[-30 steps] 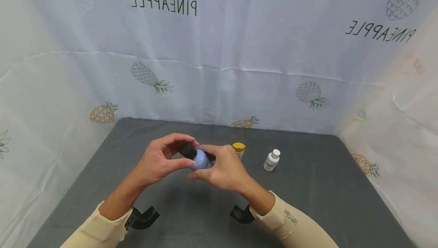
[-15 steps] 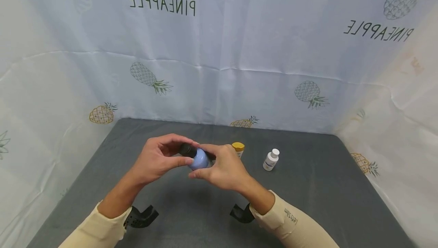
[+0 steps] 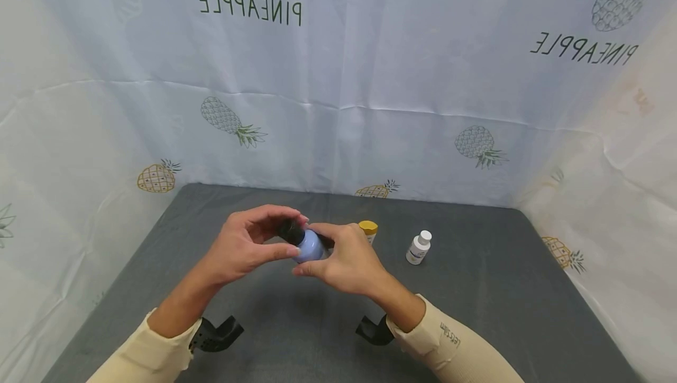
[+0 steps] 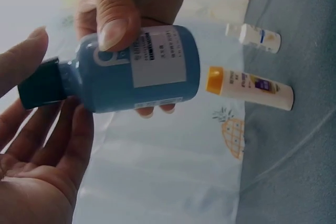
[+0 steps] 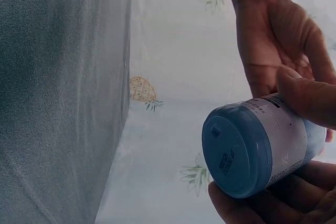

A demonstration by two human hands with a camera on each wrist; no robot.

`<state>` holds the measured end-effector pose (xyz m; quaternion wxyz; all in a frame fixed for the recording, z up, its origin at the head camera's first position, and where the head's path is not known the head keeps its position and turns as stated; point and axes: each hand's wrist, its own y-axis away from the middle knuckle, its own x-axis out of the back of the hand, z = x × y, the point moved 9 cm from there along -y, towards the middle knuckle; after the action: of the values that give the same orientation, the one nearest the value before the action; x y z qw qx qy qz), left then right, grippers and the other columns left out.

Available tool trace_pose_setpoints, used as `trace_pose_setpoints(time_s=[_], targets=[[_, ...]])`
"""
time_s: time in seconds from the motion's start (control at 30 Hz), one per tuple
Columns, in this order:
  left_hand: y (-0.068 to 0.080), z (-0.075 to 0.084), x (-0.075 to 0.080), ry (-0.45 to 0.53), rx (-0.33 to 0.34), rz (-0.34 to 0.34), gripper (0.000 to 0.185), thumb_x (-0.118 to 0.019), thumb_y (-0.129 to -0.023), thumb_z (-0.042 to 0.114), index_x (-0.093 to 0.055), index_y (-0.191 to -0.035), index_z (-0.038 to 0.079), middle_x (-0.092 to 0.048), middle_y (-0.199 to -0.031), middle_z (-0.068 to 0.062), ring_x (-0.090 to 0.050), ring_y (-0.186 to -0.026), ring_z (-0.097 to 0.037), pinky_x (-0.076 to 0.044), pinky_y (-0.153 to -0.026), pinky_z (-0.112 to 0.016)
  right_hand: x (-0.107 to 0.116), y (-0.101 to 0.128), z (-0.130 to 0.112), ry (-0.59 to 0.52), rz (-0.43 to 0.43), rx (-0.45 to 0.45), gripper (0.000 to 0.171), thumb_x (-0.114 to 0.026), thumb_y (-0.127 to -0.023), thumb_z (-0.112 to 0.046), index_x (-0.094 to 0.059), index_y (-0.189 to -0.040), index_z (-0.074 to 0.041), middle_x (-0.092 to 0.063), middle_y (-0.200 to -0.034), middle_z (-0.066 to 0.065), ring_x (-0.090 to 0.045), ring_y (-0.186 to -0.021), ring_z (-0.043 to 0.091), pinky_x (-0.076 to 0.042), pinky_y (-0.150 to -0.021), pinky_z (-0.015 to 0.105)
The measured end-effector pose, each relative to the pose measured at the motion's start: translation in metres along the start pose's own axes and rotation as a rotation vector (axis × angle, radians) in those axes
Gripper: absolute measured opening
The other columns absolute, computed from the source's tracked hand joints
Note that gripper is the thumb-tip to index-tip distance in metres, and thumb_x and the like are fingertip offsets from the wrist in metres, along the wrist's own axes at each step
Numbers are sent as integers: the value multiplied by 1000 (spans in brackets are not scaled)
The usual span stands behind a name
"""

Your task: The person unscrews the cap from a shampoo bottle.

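A blue bottle (image 4: 136, 69) with a white label and a black screw cap (image 3: 291, 232) is held tilted above the grey table, its cap toward the left. My right hand (image 3: 346, 259) grips the bottle's body, thumb across the label, as the left wrist view shows. My left hand (image 3: 245, 245) curls round the cap end, thumb on the near side and fingers on the far side. In the right wrist view the bottle's round base (image 5: 231, 150) faces the camera. My left fingertips are partly hidden behind the cap and shoulder.
Behind my right hand stands a white bottle with a yellow cap (image 4: 254, 87), mostly hidden in the head view. A small white bottle (image 3: 418, 248) stands to its right on the grey table (image 3: 476, 312). A pineapple-print curtain (image 3: 338, 77) encloses the back and sides.
My left fingers have shifted slightly about the cap, drawing in and then loosening a little. The blue bottle and my right hand stay nearly in place.
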<state>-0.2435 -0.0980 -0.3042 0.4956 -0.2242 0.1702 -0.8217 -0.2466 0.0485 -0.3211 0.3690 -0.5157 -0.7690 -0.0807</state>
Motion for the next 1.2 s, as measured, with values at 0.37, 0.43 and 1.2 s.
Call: trace_pose_setpoints(time_s=[0.37,0.43,1.2], targets=[[-2,2,3,-31,-11,36,33,-79,-86,-9,-69,-117,-6,-74,-111,7,-72,-97,-12,-62,-85,-23,1,0,-2,-6,6,2,55,-95,-76,-28,-75,-125,-12,-80,-104,-2,-67,-78,3,-57,-65,22],[-2,2,3,-60,-10,61,32,-81,-85,-8,-70,-114,-4,-73,-108,6,-71,-93,-12,-62,-84,-23,0,0,-2,-1,5,10,51,-95,-76,-28,-76,-121,-13,-79,-101,-2,-67,-75,3,-57,-63,22],[0,6,6,-177,39,-19,41,-79,-88,-3,-70,-127,3,-73,-122,-8,-72,-106,-8,-59,-96,-21,1,0,-2,12,-4,1,50,-94,-77,-29,-76,-121,-13,-79,-100,-3,-66,-76,4,-56,-64,22]])
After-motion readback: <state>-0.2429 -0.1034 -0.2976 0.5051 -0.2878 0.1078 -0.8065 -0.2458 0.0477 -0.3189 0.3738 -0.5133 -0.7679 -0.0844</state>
